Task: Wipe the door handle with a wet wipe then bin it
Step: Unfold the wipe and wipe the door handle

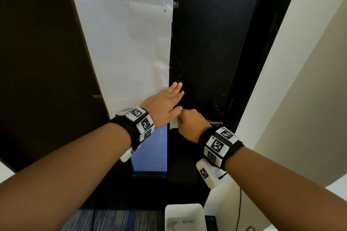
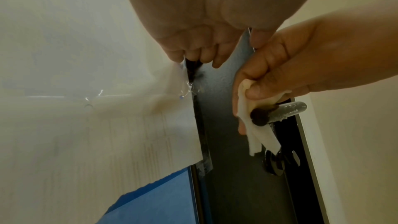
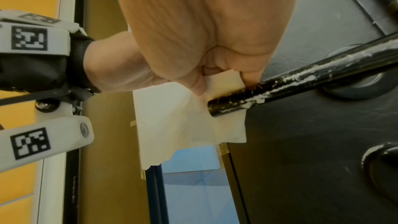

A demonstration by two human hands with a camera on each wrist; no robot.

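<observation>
At the dark door [image 1: 206, 43], right hand [image 1: 191, 124] fingers pinching wet wipe [image 3: 193, 122] against handle [image 3: 301, 81] tip, left hand [image 1: 163, 103] flat, fingers straight.

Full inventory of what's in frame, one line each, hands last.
door: 1, black, centre, shut against the frame
handle: 1, black lever with chipped paint, on the door's right side
wipe: 1, white, at the handle's free end, in the right hand's grip
paper sheet: 1, white, taped over the panel left of the door
bin: 1, white, on the floor below the handle, something white inside
carpet: 1, blue patterned, bottom
wall: 1, cream, right of the door
wristbands: 2, black with white tag blocks, one per wrist
left hand: 1, flat on the door's left edge
right hand: 1, pinching the wipe at the handle
</observation>
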